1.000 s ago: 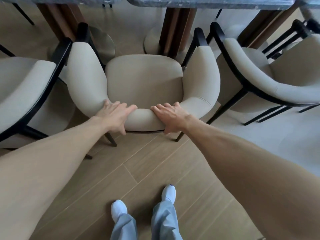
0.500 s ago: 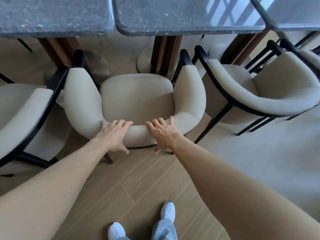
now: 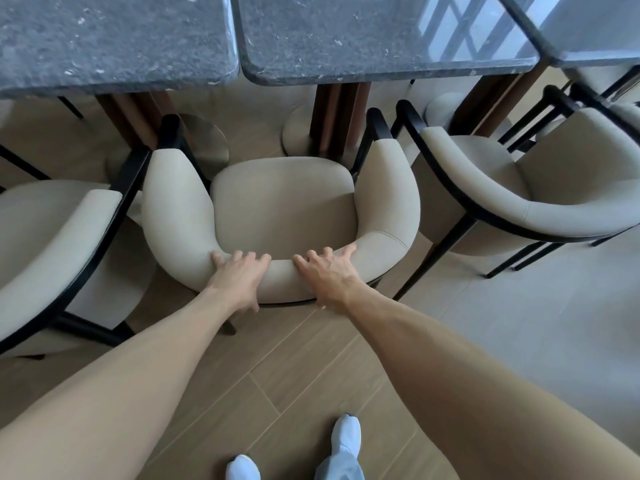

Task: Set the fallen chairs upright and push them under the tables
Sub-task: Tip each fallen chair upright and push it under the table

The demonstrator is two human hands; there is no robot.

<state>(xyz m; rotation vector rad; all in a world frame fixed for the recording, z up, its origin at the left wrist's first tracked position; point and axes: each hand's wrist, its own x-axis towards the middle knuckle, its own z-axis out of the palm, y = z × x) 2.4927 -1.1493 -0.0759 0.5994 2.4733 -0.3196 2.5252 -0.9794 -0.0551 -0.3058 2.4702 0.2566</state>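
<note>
Head camera is looking down at a beige chair (image 3: pixel 282 209) that is standing upright in front of me. I am laying my left hand (image 3: pixel 239 277) on the curved backrest, fingers spread and nearly straight over the padding, with the thumb hanging down its outer side. I am laying my right hand (image 3: pixel 327 273) just beside it on the same backrest, fingers also apart and flat. The chair is facing two dark stone surfaces (image 3: pixel 381 39); its seat is sitting in front of their edges, near the wooden pedestal (image 3: pixel 341 116), and its armrest tips are reaching to about the edges. A second beige chair (image 3: pixel 59 244) is standing close on the left, a third (image 3: pixel 519 202) on the right. My white shoes (image 3: pixel 344 433) are standing on the wooden floor (image 3: pixel 284 375).
</note>
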